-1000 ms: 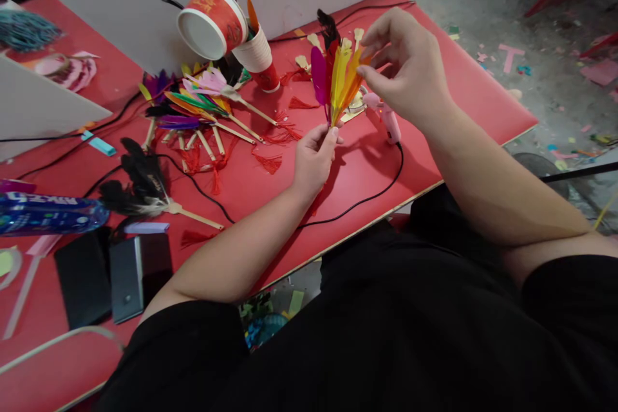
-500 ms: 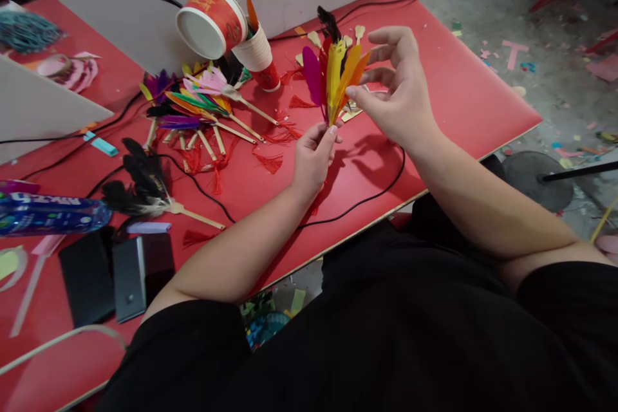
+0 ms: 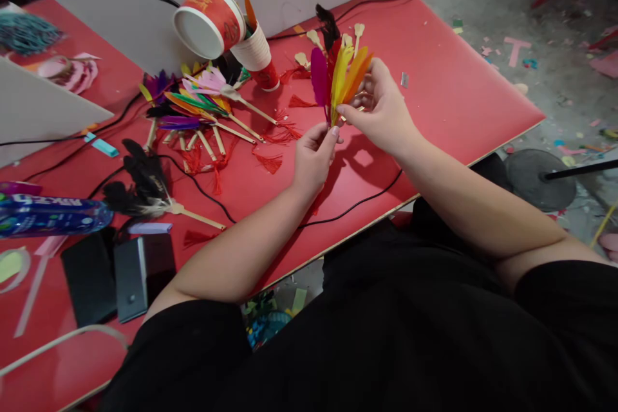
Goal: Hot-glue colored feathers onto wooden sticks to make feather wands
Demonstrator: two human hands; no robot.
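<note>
My left hand (image 3: 315,156) is closed round the base of a fan of feathers (image 3: 338,77), magenta, yellow, orange and red with a black one behind, held upright above the red table (image 3: 449,103). My right hand (image 3: 381,106) is at the fan's right side, fingers curled and pinching the lower part of the orange and yellow feathers. The stick under the fan is hidden by my left fingers.
A pile of finished feather sticks (image 3: 203,106) and red tassels (image 3: 270,161) lies left of my hands. Tilted paper cups (image 3: 226,26) stand by the wall. A black cable (image 3: 357,203) crosses the table. Black feathers (image 3: 140,183), a bottle (image 3: 48,215) and dark phones (image 3: 116,273) lie at the left.
My right hand has come down from above the feather tips to the fan's lower right side and closed its fingers on the feathers. The left hand has stayed put.
</note>
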